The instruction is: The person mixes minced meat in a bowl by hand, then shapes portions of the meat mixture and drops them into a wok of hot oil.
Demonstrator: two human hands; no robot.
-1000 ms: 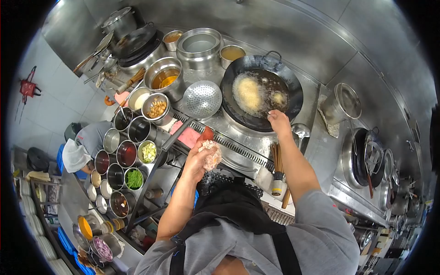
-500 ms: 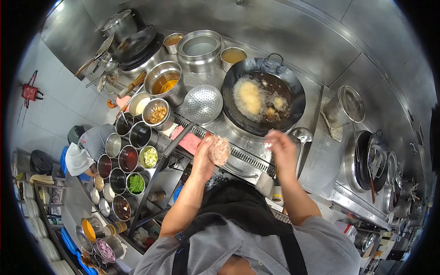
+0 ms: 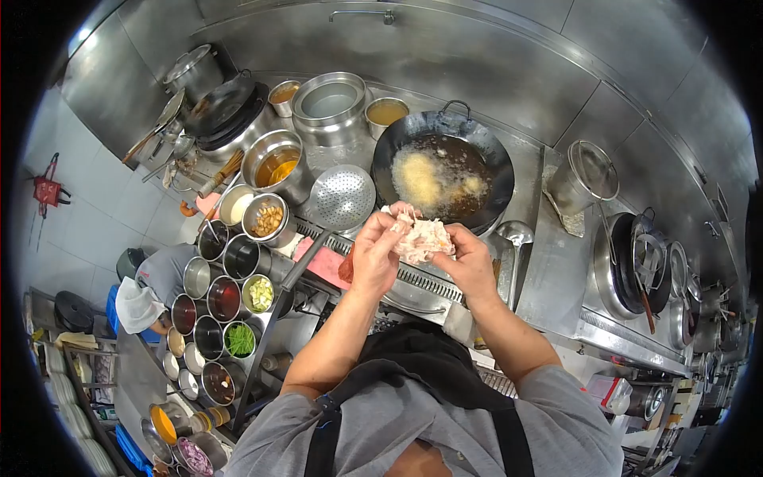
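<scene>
The wall (image 3: 509, 60) is smooth, glossy metal, and the skimmer (image 3: 342, 199) is perforated metal. The apron (image 3: 413, 350) is matt cloth, while the lump (image 3: 425, 240) looks rough and moist.

Upper garment: plain grey T-shirt (image 3: 270, 425), short sleeves (image 3: 566, 401) ending above the elbows. Over it: black apron (image 3: 417, 358) with two broad, dark shoulder straps (image 3: 509, 437). Forearms, wrists and hands bare; no gloves.
</scene>
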